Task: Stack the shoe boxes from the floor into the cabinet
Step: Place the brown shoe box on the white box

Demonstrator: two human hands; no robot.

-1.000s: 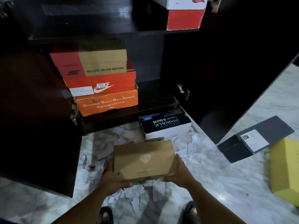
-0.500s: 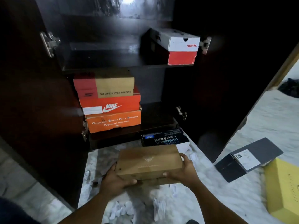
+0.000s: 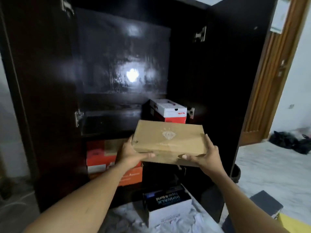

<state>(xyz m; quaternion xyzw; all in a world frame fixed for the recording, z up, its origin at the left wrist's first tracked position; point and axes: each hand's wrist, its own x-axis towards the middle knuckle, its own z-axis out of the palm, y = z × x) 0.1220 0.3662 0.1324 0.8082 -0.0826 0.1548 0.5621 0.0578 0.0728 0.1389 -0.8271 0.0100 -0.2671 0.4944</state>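
At the centre of the frame the brown cardboard shoe box (image 3: 170,142) was held level in the air in front of the open cabinet (image 3: 210,73), the left hand (image 3: 130,153) and the right hand (image 3: 204,154) each clamped on one short end with thumbs on the lid and fingers curled beneath, probably so that it would not tip. It hung just before the white-and-red shoe box (image 3: 170,110) on the middle shelf (image 3: 107,121), seemingly bound for that shelf; the stacked red and orange boxes (image 3: 99,155) filled the lower left, while the dark Skechers box (image 3: 168,202) sat on the floor (image 3: 269,169), waiting
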